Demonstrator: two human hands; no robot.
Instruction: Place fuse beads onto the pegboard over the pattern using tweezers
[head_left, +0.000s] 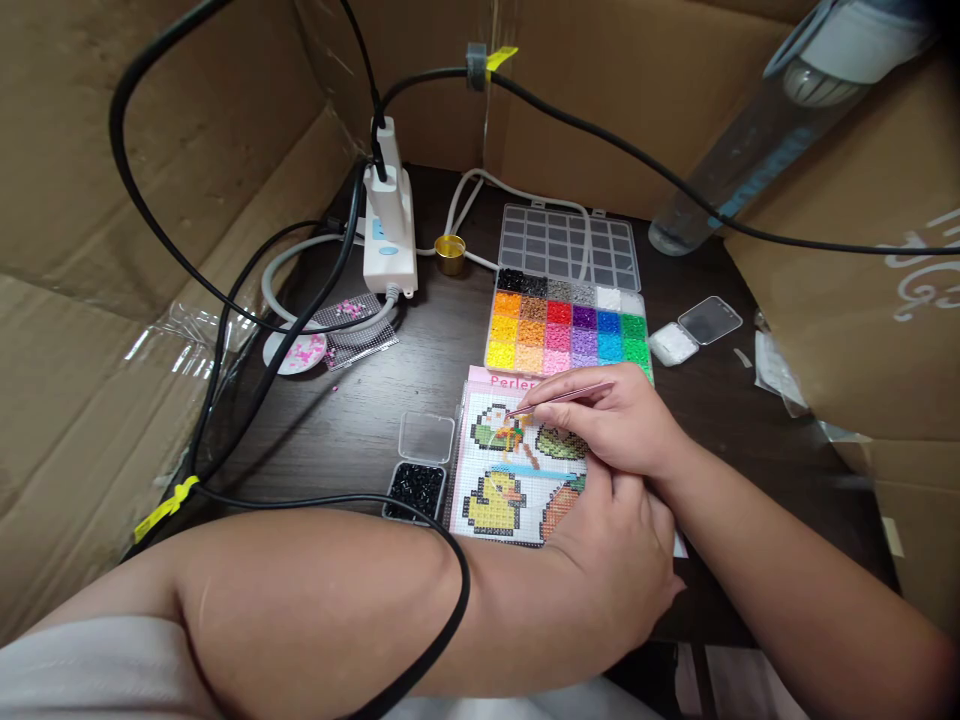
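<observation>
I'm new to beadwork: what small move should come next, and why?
Probably guide the slim pink metal tweezers onto the black-outlined, white-and-green pixel picture: the bare right hand holds them with the tips over it, while the bare left hand lies across the lower right of the white gridded sheet.

Right of our right hand (611, 415), we have room to pass over a bare bit of counter (720, 400). Just ahead, the bead box (563, 248) is in the way. Our left hand (611, 545) blocks below; left of that, a black cord (466, 595) crosses our arm (337, 600).
</observation>
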